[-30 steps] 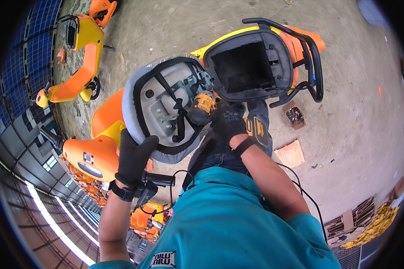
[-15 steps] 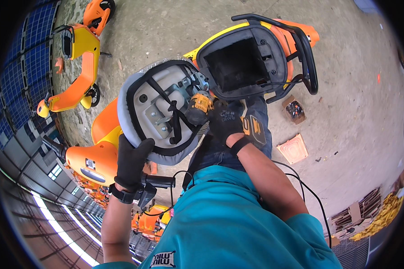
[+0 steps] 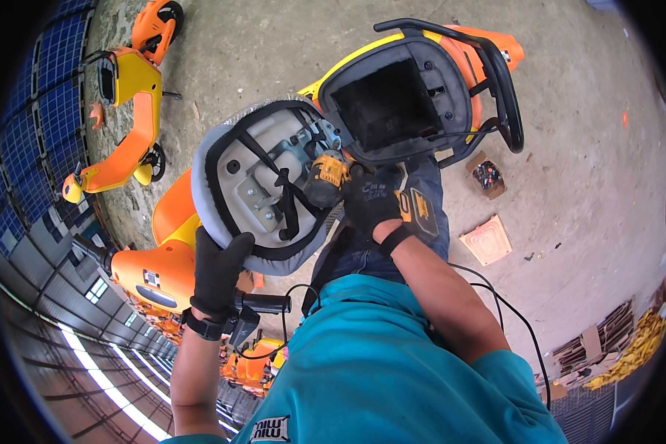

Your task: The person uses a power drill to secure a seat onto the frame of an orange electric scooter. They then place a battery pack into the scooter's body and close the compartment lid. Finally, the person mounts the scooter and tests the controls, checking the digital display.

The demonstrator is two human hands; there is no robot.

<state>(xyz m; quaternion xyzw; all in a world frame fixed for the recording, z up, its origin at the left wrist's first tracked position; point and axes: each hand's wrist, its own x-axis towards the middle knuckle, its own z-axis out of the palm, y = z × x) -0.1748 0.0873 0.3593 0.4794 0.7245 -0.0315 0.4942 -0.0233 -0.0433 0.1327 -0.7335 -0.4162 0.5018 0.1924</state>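
Observation:
A scooter seat (image 3: 222, 157) is tipped up with its pale underside showing, black straps and metal brackets across it. My gloved left hand (image 3: 220, 270) grips its near left edge, thumb over the rim. My gloved right hand (image 3: 370, 198) is wrapped round the handle of a yellow and black cordless drill (image 3: 325, 176). The drill's nose points at the metal hinge (image 3: 322, 135) at the seat's far right end; its tip is hard to make out there. Beyond the hinge, the dark storage compartment (image 3: 385, 103) in the orange and yellow scooter body lies uncovered.
A black grab rail (image 3: 507, 96) curves round the scooter's tail. At the left stands another orange scooter (image 3: 129, 140). On the concrete floor to the right lie a small box of hardware (image 3: 486, 176) and an orange plastic panel (image 3: 486, 240). A black cable (image 3: 522, 325) hangs beside me.
Hardly anything differs: the view has shifted slightly. Both hands keep their grip, and the drill stays at the hinge.

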